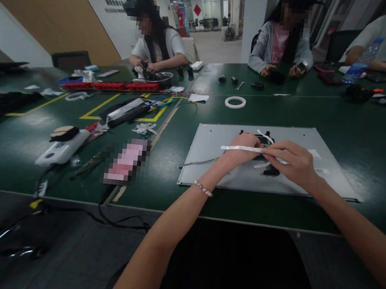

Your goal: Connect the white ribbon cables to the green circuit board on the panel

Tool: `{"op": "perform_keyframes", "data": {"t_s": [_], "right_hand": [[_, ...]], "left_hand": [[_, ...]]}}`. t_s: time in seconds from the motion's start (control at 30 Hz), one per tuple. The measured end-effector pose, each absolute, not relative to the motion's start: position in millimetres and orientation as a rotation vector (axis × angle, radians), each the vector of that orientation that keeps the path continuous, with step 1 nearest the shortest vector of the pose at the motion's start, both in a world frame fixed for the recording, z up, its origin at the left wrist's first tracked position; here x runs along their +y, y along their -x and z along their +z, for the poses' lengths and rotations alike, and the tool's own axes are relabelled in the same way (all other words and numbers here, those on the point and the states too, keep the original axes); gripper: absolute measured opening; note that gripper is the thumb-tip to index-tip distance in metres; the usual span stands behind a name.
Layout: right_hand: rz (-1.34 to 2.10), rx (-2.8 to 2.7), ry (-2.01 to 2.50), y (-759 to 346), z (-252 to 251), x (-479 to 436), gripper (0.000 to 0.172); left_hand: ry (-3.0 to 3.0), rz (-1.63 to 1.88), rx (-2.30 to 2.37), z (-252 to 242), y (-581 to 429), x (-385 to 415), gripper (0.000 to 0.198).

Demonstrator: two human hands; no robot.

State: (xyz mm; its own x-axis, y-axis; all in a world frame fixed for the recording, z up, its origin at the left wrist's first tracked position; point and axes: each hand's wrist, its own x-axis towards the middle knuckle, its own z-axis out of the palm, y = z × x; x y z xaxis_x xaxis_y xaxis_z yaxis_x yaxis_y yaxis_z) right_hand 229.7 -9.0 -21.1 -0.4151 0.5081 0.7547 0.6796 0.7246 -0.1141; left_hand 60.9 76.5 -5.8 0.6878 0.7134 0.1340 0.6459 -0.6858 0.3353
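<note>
Near table edge [257,224], tape [242,148] over panel [240,181], room rightward

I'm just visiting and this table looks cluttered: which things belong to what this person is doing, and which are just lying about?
Seems part of the job:
white tape strip, pinched in the right hand
black part, by the left hand
grey panel underneath
tape roll, probably

Apparently just lying about:
wrench
water bottle
white oblong device
</note>
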Motion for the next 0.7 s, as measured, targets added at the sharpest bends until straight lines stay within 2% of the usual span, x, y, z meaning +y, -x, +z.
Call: {"op": "perform_keyframes", "data": {"t_s": [0.1,0.27,0.43,0.53,0.63,0.7], "right_hand": [[-0.318,-2.075,0.888,-231.7,-23.3,-7.7,0.015],[-0.493,-2.001,0.729,-231.3,-24.4,-2.0,0.011],[-0.598,-1.944,0.697,-222.3,-11.5,4.0,0.008],[-0.671,-1.906,0.755,-218.6,-0.5,10.7,0.005],[-0.776,-1.993,0.845,-214.8,3.9,19.4,0.009],[-0.838,-2.090,0.850,-210.7,1.8,24.1,0.012]], "left_hand": [[-2.682,0.352,1.102,-5.5,-60.8,75.1,0.037],[-2.778,0.300,1.179,-2.8,-58.8,78.0,0.030],[-2.578,0.544,1.342,3.2,-39.1,98.0,0.034],[-2.070,0.692,1.243,12.3,-13.6,109.9,0.055],[-1.688,0.590,1.004,20.4,12.1,112.2,0.074],[-1.563,0.552,0.943,20.5,24.2,109.7,0.077]]}}
